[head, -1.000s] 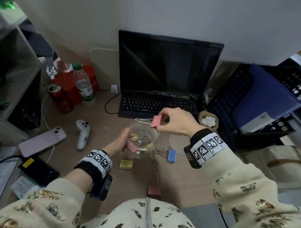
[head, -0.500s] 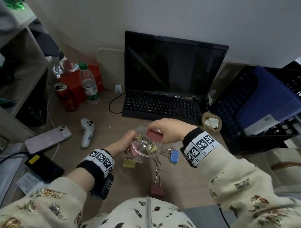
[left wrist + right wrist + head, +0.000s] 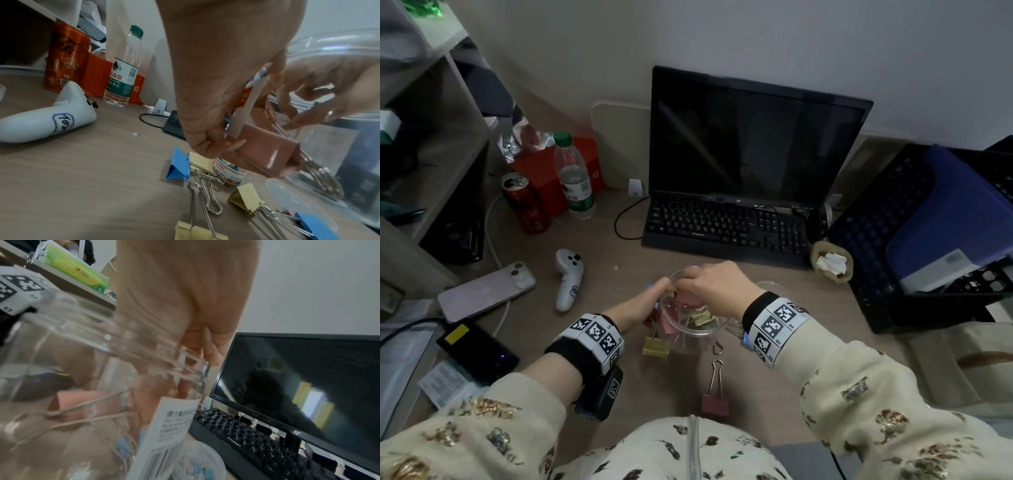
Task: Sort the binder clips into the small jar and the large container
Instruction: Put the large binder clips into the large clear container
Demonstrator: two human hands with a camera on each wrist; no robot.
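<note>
My left hand (image 3: 645, 306) grips the left side of the large clear container (image 3: 688, 330), fingers curled on its label (image 3: 244, 104). My right hand (image 3: 707, 282) reaches into its mouth and pinches a pink binder clip (image 3: 685, 298), seen through the wall (image 3: 82, 400). Pink and yellow clips (image 3: 700, 317) lie inside. A small clear jar (image 3: 770, 287) stands right of the container and holds small coloured clips (image 3: 197, 464). Loose on the desk are a yellow clip (image 3: 655, 346), a pink clip (image 3: 715, 404) and blue clips (image 3: 179, 165).
A keyboard (image 3: 726, 226) and monitor (image 3: 753, 144) stand behind the container. A white controller (image 3: 568, 277), phone (image 3: 486, 291), red can (image 3: 525, 202) and water bottle (image 3: 573, 178) lie left. A black crate (image 3: 928, 240) and small bowl (image 3: 830, 262) sit right.
My right hand has carried the pink clip down from above the container into its mouth. The left hand has kept its hold on the container.
</note>
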